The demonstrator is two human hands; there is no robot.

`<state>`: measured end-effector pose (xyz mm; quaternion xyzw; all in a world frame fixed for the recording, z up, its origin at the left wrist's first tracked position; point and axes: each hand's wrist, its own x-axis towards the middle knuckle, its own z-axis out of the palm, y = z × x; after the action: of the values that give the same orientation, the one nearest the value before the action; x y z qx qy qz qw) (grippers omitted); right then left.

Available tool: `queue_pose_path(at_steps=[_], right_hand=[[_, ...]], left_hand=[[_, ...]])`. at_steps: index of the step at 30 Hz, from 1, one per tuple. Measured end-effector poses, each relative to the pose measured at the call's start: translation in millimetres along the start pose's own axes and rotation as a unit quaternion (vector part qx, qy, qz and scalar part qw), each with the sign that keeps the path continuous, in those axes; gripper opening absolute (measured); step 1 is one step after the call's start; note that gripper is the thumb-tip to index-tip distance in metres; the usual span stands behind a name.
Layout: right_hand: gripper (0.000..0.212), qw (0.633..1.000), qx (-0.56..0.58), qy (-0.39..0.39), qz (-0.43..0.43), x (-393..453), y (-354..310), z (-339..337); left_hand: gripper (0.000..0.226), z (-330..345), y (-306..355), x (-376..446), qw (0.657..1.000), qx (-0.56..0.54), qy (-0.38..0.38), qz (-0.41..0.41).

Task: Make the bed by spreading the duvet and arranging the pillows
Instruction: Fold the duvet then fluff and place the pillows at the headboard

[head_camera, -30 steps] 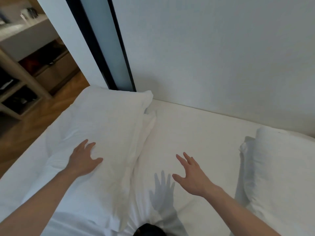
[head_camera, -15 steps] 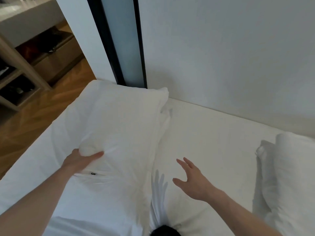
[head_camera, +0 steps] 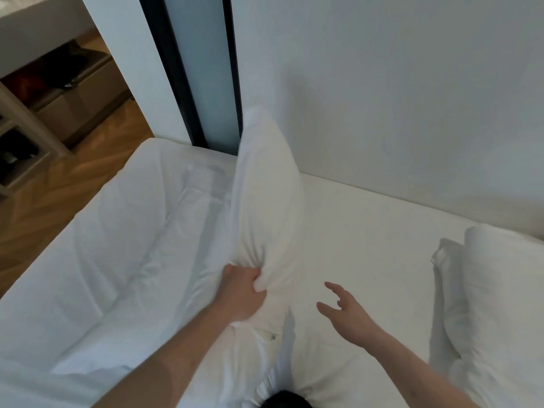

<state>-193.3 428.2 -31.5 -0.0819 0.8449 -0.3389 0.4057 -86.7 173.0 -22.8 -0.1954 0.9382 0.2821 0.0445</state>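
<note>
A white pillow [head_camera: 268, 195] stands tilted up on edge near the head of the bed, its top against the wall. My left hand [head_camera: 240, 293] grips a bunch of its near edge. Under it another white pillow [head_camera: 123, 231] lies flat at the left. My right hand [head_camera: 344, 313] hovers open just right of the lifted pillow, fingers spread, above the bare white sheet [head_camera: 368, 237]. More white pillows [head_camera: 500, 304] lie at the right edge. The duvet is not clearly visible.
A white wall [head_camera: 382, 83] runs behind the bed, with a dark-framed frosted panel [head_camera: 200, 69] at its left. Wooden floor [head_camera: 59, 184] and open shelving [head_camera: 35, 113] lie beyond the bed's left side. A dark object [head_camera: 285, 401] shows at the bottom edge.
My left hand closed on the left pillow's near edge and raised it onto its side, swinging it rightward and uncovering a second pillow beneath. My right hand stayed open, shifting slightly.
</note>
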Motion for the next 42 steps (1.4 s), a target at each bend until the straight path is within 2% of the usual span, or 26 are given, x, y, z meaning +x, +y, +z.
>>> queue_pose_path(at_steps=[4,6,7,8,10,12,14,16,19,23,28,32,35,39,42], right_hand=[[0.054,0.998,0.03,0.022,0.044,-1,22,-9],[0.053,0.997,0.038,0.032,0.059,-2,32,-11],[0.052,0.996,0.043,0.036,0.064,-2,36,-11],[0.052,0.996,0.049,0.04,0.068,-3,39,-10],[0.051,0.994,0.066,0.046,0.076,-3,42,-8],[0.051,0.992,0.081,0.048,0.08,-3,42,-5],[0.051,0.992,0.088,0.048,0.082,-3,41,-3],[0.051,0.991,0.095,0.051,0.084,-4,39,-2],[0.051,0.988,0.108,0.063,0.087,-9,39,-5],[0.052,0.982,0.133,0.083,0.101,-24,46,-15],[0.048,0.965,0.198,0.132,0.108,-57,70,-40],[0.039,0.94,0.259,0.178,0.133,-80,95,-60],[0.039,0.92,0.301,0.196,0.157,-91,111,-72],[0.058,0.905,0.335,0.198,0.173,-103,120,-90],[0.079,0.885,0.385,0.186,0.183,-106,136,-101]], left_hand=[[0.018,39,26,-4,0.995,0.063,-0.075,0.023],[0.018,47,22,-3,0.997,0.05,-0.051,0.033],[0.025,51,17,-1,0.998,0.046,-0.013,0.045],[0.043,52,13,0,0.997,0.051,0.029,0.046],[0.089,51,2,4,0.995,0.034,0.092,-0.011],[0.119,51,-10,11,0.993,0.003,0.077,-0.092],[0.126,53,-20,17,0.991,0.004,0.034,-0.132],[0.118,55,-27,24,0.988,0.034,0.005,-0.152],[0.089,56,-32,42,0.985,0.036,-0.046,-0.165],[0.056,51,-6,57,0.97,-0.103,-0.133,-0.176],[0.036,57,66,51,0.939,-0.278,-0.116,-0.167],[0.044,39,122,46,0.902,-0.385,-0.123,-0.156],[0.049,10,156,36,0.866,-0.45,-0.155,-0.152],[0.065,-23,196,18,0.838,-0.49,-0.219,-0.1],[0.063,-41,231,6,0.824,-0.503,-0.255,-0.055]])
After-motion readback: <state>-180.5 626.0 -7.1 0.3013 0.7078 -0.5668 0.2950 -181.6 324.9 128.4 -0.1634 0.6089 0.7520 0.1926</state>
